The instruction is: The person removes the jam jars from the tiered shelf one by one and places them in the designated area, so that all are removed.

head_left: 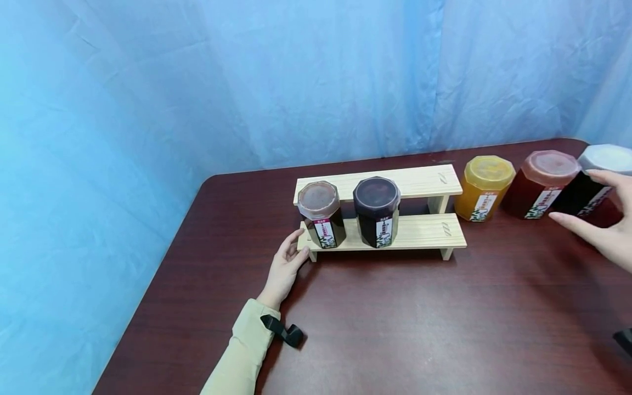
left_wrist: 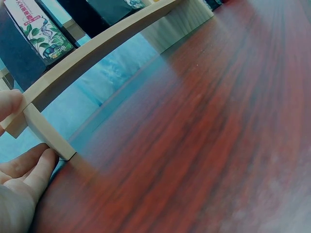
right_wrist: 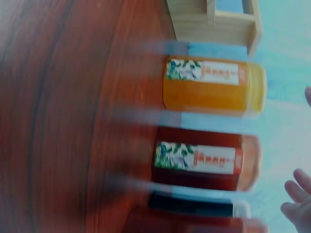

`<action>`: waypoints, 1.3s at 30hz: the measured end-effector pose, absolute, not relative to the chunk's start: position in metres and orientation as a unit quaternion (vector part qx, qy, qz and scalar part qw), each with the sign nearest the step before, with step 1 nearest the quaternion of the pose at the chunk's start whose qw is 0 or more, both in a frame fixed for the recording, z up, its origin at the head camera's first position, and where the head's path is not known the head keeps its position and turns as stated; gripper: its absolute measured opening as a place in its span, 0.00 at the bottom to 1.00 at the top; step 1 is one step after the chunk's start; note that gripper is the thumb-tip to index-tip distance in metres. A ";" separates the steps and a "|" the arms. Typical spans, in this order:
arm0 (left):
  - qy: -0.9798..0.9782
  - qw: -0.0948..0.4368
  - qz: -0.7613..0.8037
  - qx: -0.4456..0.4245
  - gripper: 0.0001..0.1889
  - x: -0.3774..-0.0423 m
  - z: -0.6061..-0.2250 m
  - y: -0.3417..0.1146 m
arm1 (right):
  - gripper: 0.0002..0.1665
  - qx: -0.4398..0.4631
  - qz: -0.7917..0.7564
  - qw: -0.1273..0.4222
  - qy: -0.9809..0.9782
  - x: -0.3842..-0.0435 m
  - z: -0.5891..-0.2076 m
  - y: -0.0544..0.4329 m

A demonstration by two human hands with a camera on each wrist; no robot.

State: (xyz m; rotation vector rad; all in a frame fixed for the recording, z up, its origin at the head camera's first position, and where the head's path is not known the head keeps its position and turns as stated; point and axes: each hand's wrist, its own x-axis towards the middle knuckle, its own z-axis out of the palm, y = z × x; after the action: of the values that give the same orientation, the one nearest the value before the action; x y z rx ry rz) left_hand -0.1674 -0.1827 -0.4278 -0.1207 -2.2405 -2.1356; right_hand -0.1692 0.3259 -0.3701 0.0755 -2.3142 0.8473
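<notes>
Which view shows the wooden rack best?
The head view: both tiers of the wooden rack show, end to end. The left wrist view shows part, close up; the right wrist view, just one end.

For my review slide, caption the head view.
Left hand grips a rack bearing two jars; right hand, open, near the other jars.

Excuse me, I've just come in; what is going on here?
A person's left hand holds the left end of a two-tier wooden rack, whose lower shelf bears two dark jars. The right hand, thumb and fingers apart, is near a white-lidded dark jar and holds nothing visible. A yellow jar and a red jar stand on the table, to the right of the rack.
</notes>
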 end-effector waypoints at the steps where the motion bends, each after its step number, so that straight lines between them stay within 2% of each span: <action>1: -0.724 0.022 -0.689 -0.038 0.26 -0.167 -0.428 -0.183 | 0.45 0.032 0.317 0.312 -0.895 -0.169 -0.369 0.324; 6: -0.726 0.016 -0.687 -0.035 0.27 -0.168 -0.428 -0.183 | 0.45 0.083 0.292 0.264 -0.916 -0.165 -0.348 0.305; 13: -0.727 0.028 -0.685 -0.037 0.26 -0.168 -0.427 -0.185 | 0.46 0.095 0.335 0.254 -0.903 -0.172 -0.332 0.280; 20: -0.723 0.012 -0.690 -0.035 0.27 -0.167 -0.428 -0.184 | 0.50 0.121 0.389 0.207 -0.889 -0.179 -0.321 0.245; 28: -0.729 0.018 -0.684 -0.032 0.26 -0.166 -0.426 -0.183 | 0.52 0.195 0.401 0.213 -0.869 -0.187 -0.316 0.206; 39: -0.732 0.021 -0.680 -0.038 0.26 -0.166 -0.428 -0.182 | 0.52 0.272 0.392 0.162 -0.864 -0.189 -0.321 0.171</action>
State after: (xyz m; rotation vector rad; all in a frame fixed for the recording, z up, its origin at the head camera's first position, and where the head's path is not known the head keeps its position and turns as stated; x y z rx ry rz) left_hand -0.1662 -0.1824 -0.4277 -0.1178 -2.2687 -2.1073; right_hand -0.1889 0.1711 -0.3207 0.7750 -2.4641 1.1197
